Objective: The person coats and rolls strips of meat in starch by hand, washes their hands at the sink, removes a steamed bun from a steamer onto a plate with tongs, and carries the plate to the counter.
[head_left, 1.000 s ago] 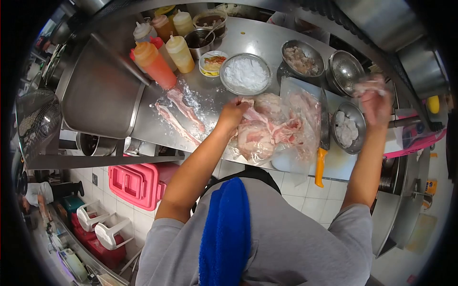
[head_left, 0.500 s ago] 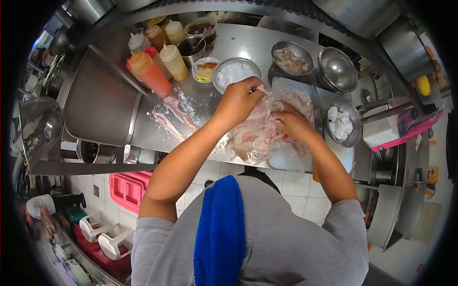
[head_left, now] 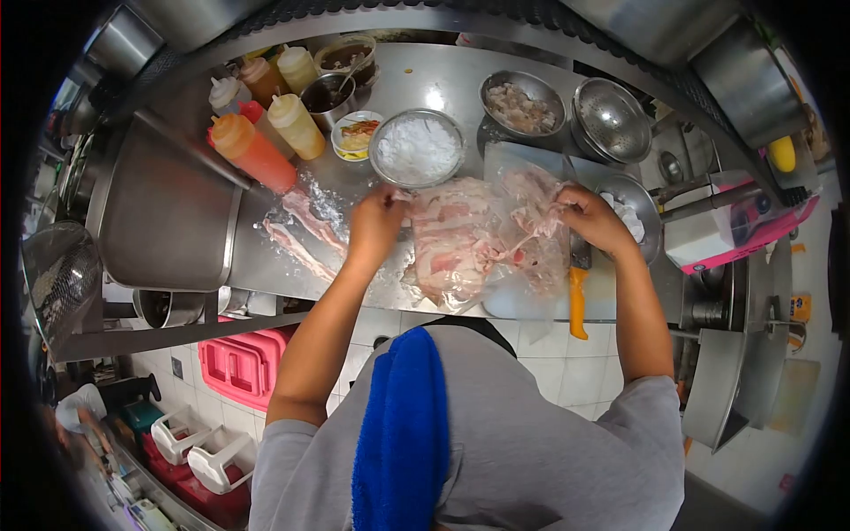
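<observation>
Hands moving apart since earlier frame: left hand (head_left: 374,227) settling at left edge of raw meat (head_left: 456,239), right hand (head_left: 599,221) shifting outward. Right thumb and fingers pinching clear plastic (head_left: 538,190); left fingers curling closed, what they are gripping unclear. Meat lying with plastic on steel counter (head_left: 425,75), just nearer than powder bowl (head_left: 416,146); two meat strips (head_left: 307,219) lying leftward.

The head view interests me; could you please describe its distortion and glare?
Head view: distortion bows the metal shelf edge, with black corners; head view: glare whitens a spot on the metal table, just beyond the bowl of white powder.
</observation>
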A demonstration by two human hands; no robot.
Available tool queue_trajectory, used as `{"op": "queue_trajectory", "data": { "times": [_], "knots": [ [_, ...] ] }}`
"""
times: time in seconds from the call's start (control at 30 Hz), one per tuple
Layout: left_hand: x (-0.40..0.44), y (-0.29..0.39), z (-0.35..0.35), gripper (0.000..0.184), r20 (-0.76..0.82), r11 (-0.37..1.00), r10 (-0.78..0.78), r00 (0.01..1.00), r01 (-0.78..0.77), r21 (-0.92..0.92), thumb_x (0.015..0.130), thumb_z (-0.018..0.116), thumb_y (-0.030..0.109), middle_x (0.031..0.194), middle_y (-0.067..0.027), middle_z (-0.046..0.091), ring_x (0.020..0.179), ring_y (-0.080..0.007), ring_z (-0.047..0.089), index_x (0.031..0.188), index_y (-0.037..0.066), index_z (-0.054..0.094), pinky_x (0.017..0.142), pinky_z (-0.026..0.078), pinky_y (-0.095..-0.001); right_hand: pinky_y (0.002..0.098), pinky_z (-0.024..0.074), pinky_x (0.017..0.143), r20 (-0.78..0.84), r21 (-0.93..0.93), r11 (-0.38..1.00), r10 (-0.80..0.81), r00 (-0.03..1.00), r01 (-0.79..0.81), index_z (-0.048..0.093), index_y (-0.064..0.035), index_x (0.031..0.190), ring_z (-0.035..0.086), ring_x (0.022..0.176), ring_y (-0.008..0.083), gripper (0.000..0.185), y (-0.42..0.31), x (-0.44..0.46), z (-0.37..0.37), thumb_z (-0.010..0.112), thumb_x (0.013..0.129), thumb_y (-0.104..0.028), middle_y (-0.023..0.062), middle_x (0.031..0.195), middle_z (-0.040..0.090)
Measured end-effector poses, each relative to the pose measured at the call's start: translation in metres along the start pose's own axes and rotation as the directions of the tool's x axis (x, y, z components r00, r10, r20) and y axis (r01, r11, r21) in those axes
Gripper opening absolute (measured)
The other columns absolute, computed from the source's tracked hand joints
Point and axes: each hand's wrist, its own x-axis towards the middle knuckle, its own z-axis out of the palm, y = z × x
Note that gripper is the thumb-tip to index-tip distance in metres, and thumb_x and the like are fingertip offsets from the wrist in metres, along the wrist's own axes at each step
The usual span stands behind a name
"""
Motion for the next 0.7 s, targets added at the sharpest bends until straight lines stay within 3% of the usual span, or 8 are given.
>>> {"op": "queue_trajectory", "data": {
  "times": [0.07, 0.33, 0.37, 0.43, 0.53, 0.6, 0.67, 0.7],
  "knots": [
    [-0.010, 0.017, 0.011, 0.018, 0.103, 0.952, 0.162, 0.981, -0.183, 0.247, 0.079, 0.058, 0.010, 0.078, -0.0198, 0.064, 0.069, -0.0336, 0.063, 0.093, 0.000, 0.062, 0.063, 0.049, -0.0380, 0.0253, 0.0418, 0.071, -0.041, 0.250, 0.968, 0.009, 0.999, 0.002, 0.057, -0.0018, 0.090, 0.051, 0.080, 0.0117, 0.011, 0.002, 0.002, -0.003, 0.057, 0.082, -0.009, 0.0031, 0.087, 0.054],
    [-0.004, 0.102, 0.010, 0.022, 0.226, 0.970, 0.208, 0.952, -0.231, 0.080, 0.078, 0.060, 0.015, 0.079, -0.0191, 0.063, 0.073, -0.0317, 0.063, 0.093, 0.000, 0.062, 0.067, 0.049, -0.0351, 0.0191, 0.0399, 0.067, -0.158, 0.333, 0.931, -0.100, 0.982, 0.148, 0.057, -0.0048, 0.094, 0.048, 0.074, 0.0034, 0.010, -0.032, 0.006, -0.013, 0.054, 0.085, -0.007, -0.0030, 0.082, 0.053],
    [-0.001, 0.108, 0.006, 0.022, 0.220, 0.971, 0.201, 0.955, -0.224, 0.087, 0.078, 0.060, 0.015, 0.079, -0.0191, 0.063, 0.073, -0.0317, 0.063, 0.093, 0.000, 0.062, 0.067, 0.049, -0.0351, 0.0205, 0.0409, 0.067, -0.178, 0.285, 0.951, -0.070, 0.982, 0.120, 0.057, -0.0043, 0.095, 0.049, 0.075, 0.0051, 0.011, -0.032, 0.008, -0.011, 0.055, 0.084, -0.007, -0.0017, 0.082, 0.054],
    [0.005, 0.118, 0.002, 0.018, 0.280, 0.940, 0.312, 0.908, -0.339, 0.050, 0.079, 0.062, 0.011, 0.075, -0.0080, 0.064, 0.069, -0.0109, 0.058, 0.092, -0.002, 0.061, 0.066, 0.047, -0.0264, 0.0248, 0.0444, 0.071, -0.202, -0.031, 0.998, 0.049, 0.978, -0.056, 0.059, -0.0033, 0.100, 0.054, 0.078, 0.0120, 0.019, -0.035, 0.011, -0.005, 0.059, 0.082, -0.011, 0.0044, 0.086, 0.059],
    [0.010, 0.130, 0.002, 0.017, 0.393, 0.956, 0.282, 0.875, -0.293, -0.034, 0.080, 0.062, 0.012, 0.077, -0.0059, 0.064, 0.070, -0.0103, 0.057, 0.091, -0.001, 0.061, 0.067, 0.047, -0.0253, 0.0273, 0.0461, 0.074, -0.271, -0.441, 0.898, -0.114, 0.956, -0.018, 0.061, -0.0041, 0.105, 0.057, 0.082, 0.0170, 0.027, -0.021, 0.019, 0.018, 0.062, 0.080, -0.015, 0.0086, 0.091, 0.061],
    [0.012, 0.135, 0.005, 0.017, 0.415, 0.940, 0.316, 0.853, -0.340, -0.017, 0.080, 0.061, 0.012, 0.078, -0.0046, 0.063, 0.071, -0.0098, 0.056, 0.091, -0.002, 0.061, 0.067, 0.046, -0.0246, 0.0243, 0.0468, 0.069, -0.291, -0.219, 0.967, -0.189, 0.938, 0.127, 0.061, -0.0056, 0.108, 0.056, 0.084, 0.0136, 0.030, -0.038, 0.025, 0.034, 0.064, 0.081, -0.017, 0.0065, 0.096, 0.061],
    [0.015, 0.139, 0.010, 0.026, 0.545, 0.956, 0.288, 0.787, -0.272, -0.113, 0.075, 0.064, 0.020, 0.079, -0.0135, 0.065, 0.072, -0.0214, 0.062, 0.091, 0.000, 0.063, 0.068, 0.048, -0.0317, 0.0213, 0.0449, 0.063, -0.204, 0.421, 0.878, -0.151, 0.967, 0.226, 0.061, -0.0059, 0.108, 0.055, 0.083, 0.0092, 0.029, -0.064, 0.023, 0.046, 0.064, 0.082, -0.018, 0.0034, 0.097, 0.060],
    [0.015, 0.144, 0.008, 0.026, 0.596, 0.954, 0.278, 0.753, -0.290, -0.079, 0.079, 0.062, 0.019, 0.081, -0.0055, 0.063, 0.072, -0.0093, 0.056, 0.096, -0.002, 0.061, 0.065, 0.045, -0.0236, 0.0203, 0.0442, 0.062, -0.168, 0.611, 0.761, -0.148, 0.975, 0.220, 0.061, -0.0060, 0.108, 0.054, 0.083, 0.0078, 0.029, -0.069, 0.022, 0.049, 0.065, 0.082, -0.018, 0.0023, 0.098, 0.060]
  ]
}}
